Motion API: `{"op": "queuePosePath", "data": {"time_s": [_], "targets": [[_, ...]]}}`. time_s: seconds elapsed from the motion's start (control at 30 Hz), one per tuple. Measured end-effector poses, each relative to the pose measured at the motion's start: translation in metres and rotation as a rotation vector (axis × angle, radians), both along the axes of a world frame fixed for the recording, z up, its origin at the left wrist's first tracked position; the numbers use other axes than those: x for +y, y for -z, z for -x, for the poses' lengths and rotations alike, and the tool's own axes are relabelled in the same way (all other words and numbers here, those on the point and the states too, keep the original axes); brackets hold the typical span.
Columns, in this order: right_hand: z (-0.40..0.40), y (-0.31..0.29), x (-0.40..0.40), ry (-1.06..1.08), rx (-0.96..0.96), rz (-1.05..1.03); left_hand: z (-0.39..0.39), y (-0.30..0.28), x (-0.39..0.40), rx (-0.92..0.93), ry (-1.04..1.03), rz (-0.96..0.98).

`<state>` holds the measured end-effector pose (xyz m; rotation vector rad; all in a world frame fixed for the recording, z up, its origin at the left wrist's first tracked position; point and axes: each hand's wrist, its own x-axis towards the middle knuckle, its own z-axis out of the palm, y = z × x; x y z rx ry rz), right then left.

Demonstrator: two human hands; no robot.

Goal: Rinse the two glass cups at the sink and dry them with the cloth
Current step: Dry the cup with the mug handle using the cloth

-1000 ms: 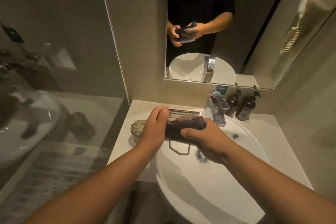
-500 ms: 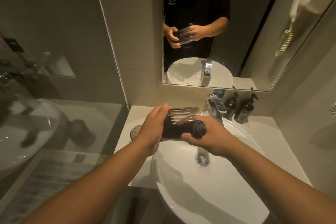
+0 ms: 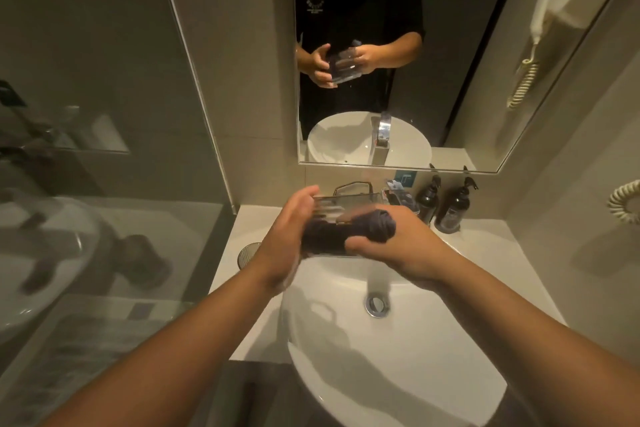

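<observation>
A: Head view: over the white sink [image 3: 398, 374], the left hand [image 3: 291, 239] cups a glass cup [image 3: 346, 206] held on its side.

B: And the right hand [image 3: 405, 246]?

A: Fingers clamp the dark cloth [image 3: 346, 236] stuffed inside it (second cup [image 3: 247, 253] stands on the counter, left).

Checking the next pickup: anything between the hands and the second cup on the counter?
Nothing stands in the gap, but both hands are busy. The left hand holds the glass cup over the sink while the right hand pushes the cloth into it. The second cup sits left of the basin, partly hidden behind the left wrist.
</observation>
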<state>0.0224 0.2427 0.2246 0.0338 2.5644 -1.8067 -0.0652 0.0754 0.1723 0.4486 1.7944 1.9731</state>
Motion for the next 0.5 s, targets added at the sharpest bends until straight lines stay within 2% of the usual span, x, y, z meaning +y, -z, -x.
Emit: {"op": "queuePosePath", "data": {"time_s": [0.03, 0.07, 0.1, 0.17, 0.3, 0.37, 0.4, 0.5], "targets": [[-0.001, -0.004, 0.002, -0.04, 0.024, -0.23, 0.0, -0.007, 0.002, -0.223, 0.033, -0.042], [-0.003, -0.006, 0.002, -0.081, 0.03, -0.364, 0.002, -0.013, 0.003, -0.347, 0.058, -0.016], [-0.005, -0.007, 0.001, -0.103, 0.031, -0.416, 0.001, -0.017, 0.005, -0.382, 0.066, 0.029], [-0.008, -0.004, -0.004, -0.091, 0.05, -0.425, -0.002, -0.017, 0.01, -0.293, -0.001, 0.08], [-0.015, 0.005, -0.009, -0.043, 0.057, -0.34, -0.007, -0.011, 0.013, -0.006, -0.182, 0.031], [-0.018, 0.01, -0.009, -0.015, 0.038, -0.223, -0.011, -0.008, 0.011, 0.102, -0.197, 0.059], [-0.018, 0.012, -0.01, 0.009, 0.023, -0.097, -0.012, -0.005, 0.01, 0.171, -0.205, 0.075], [-0.016, 0.019, -0.014, 0.072, -0.102, 0.582, -0.018, 0.002, 0.004, 0.419, -0.215, 0.132]]}}
